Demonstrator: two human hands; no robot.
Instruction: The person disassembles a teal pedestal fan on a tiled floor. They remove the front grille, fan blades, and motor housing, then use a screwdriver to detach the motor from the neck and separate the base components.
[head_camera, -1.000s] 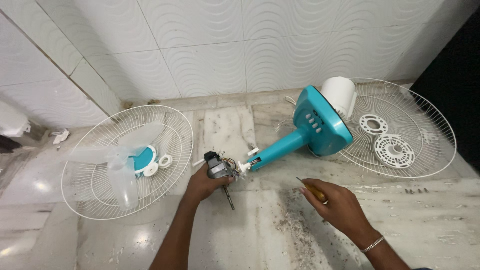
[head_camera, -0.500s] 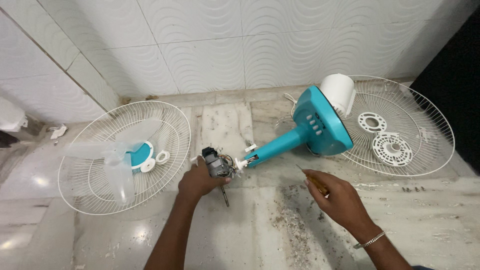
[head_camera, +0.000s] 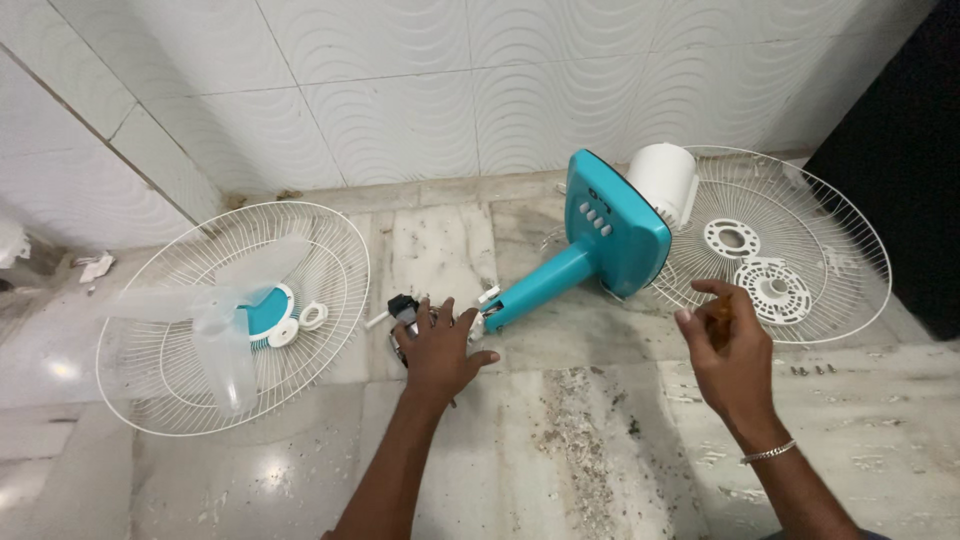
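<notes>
Teal fan stand (head_camera: 590, 250) is lying on the marble floor (head_camera: 560, 440); left hand (head_camera: 440, 350), fingers spread, is covering the fan motor (head_camera: 403, 312) at its neck, while right hand (head_camera: 728, 345) is curling around a screwdriver (head_camera: 722, 312).

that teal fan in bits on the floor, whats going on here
A person is working on a dismantled fan on a marble floor. Their left hand is spread over the small grey motor at the end of the teal plastic fan stand. Their right hand is raised, gripping a yellow-handled screwdriver. A white wire grille holding the clear blade lies to the left, and a second white grille with white round plastic parts lies to the right.
</notes>
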